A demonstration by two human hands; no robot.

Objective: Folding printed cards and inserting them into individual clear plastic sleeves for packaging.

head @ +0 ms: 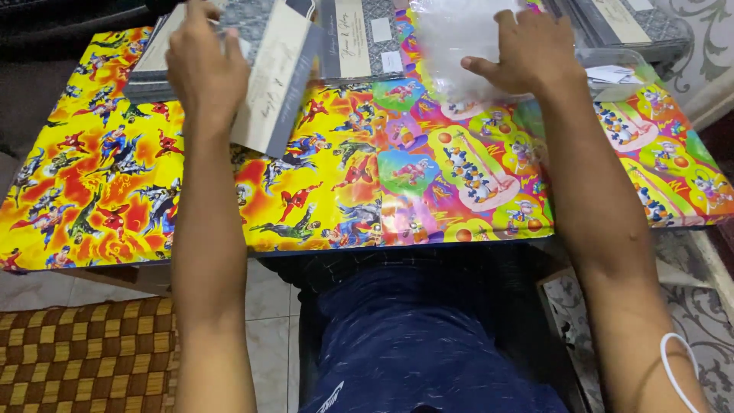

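Note:
My left hand (205,65) grips a grey and cream card envelope (277,76), lifted and tilted above the far left of a low table covered in bright cartoon wrapping paper (321,191). My right hand (527,52) rests with fingers curled on a pile of clear plastic sleeves (459,38) at the far middle of the table. A stack of similar grey and cream cards (355,38) lies between the two hands.
More grey cards (619,19) lie at the far right, with a clear plastic sleeve (612,73) beside my right wrist. A brown checked mat (84,352) lies on the tiled floor at the near left. My legs in dark blue trousers (413,344) sit under the table edge.

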